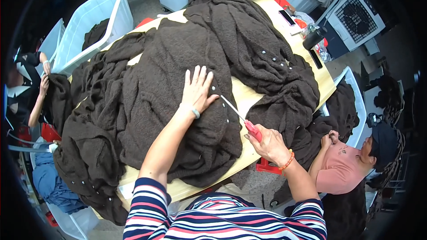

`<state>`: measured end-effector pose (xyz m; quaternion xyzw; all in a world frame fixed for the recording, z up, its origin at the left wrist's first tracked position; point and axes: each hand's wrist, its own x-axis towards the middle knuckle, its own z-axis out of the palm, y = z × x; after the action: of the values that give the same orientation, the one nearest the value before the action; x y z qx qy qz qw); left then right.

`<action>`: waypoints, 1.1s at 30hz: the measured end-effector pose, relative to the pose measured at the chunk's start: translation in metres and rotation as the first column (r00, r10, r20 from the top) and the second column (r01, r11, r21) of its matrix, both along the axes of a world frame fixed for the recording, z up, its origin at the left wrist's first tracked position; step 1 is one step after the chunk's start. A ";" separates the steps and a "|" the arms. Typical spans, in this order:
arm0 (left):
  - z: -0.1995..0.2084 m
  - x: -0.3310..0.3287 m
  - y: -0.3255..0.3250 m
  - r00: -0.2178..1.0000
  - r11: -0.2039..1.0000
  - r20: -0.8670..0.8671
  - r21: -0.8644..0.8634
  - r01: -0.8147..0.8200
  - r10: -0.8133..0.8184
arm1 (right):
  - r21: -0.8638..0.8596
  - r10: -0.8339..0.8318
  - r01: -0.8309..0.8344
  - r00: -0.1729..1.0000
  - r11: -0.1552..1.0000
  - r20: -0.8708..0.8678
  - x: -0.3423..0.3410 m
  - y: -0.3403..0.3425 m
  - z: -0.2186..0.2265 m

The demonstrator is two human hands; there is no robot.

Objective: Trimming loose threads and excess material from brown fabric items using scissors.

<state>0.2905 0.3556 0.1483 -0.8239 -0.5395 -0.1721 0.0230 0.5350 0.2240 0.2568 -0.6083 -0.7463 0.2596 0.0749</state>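
Dark brown fleece fabric (pixel 164 62) lies spread in folds over the table. My left hand (pixel 198 88) rests flat on it, fingers stretched, with a pale band at the wrist. Small shiny metal studs (pixel 213 88) dot the fleece just right of that hand. My right hand (pixel 270 144) is closed around the red handle of a thin-shafted metal tool (pixel 233 108); its exact kind is unclear. The tool's tip points up and left, close to my left thumb and the studs. An orange bead bracelet circles my right wrist.
Pale wooden table (pixel 249 95) shows between the fleece piles. White bins (pixel 116 26) stand around it. Co-workers handle brown cloth at left, at the far side and at right (pixel 340 164). A dark bottle (pixel 314 38) and phones (pixel 316 59) lie along the right edge.
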 end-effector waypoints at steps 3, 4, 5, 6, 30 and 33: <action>-0.025 0.010 0.011 0.994 0.995 -0.104 -0.096 0.007 -0.017 | 0.022 0.035 -0.036 0.999 0.999 0.029 0.011 0.020 -0.003; -0.030 0.013 0.010 0.997 0.997 -0.071 -0.069 0.033 -0.037 | 0.044 0.060 -0.062 0.997 0.997 0.043 0.015 0.027 -0.002; -0.030 0.013 0.010 0.997 0.997 -0.068 -0.076 0.026 -0.031 | 0.002 0.060 -0.061 0.995 0.998 0.075 0.014 0.036 0.003; -0.033 0.013 0.008 0.995 0.997 -0.095 -0.067 0.024 -0.030 | -0.044 0.083 -0.081 0.995 0.996 0.058 0.018 0.040 0.002; -0.019 0.046 -0.052 0.995 0.955 0.037 -0.276 0.104 -0.098 | -0.339 0.132 -0.137 0.990 0.931 -0.039 0.093 0.008 -0.035; 0.021 0.069 -0.085 0.985 0.920 0.026 -0.353 0.170 -0.172 | -0.197 -0.001 -0.006 0.999 0.980 -0.034 0.105 0.005 -0.039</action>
<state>0.3591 0.2703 0.1694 -0.8589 -0.4877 -0.0714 -0.1394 0.6400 0.2294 0.2178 -0.6071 -0.7164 0.3428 0.0266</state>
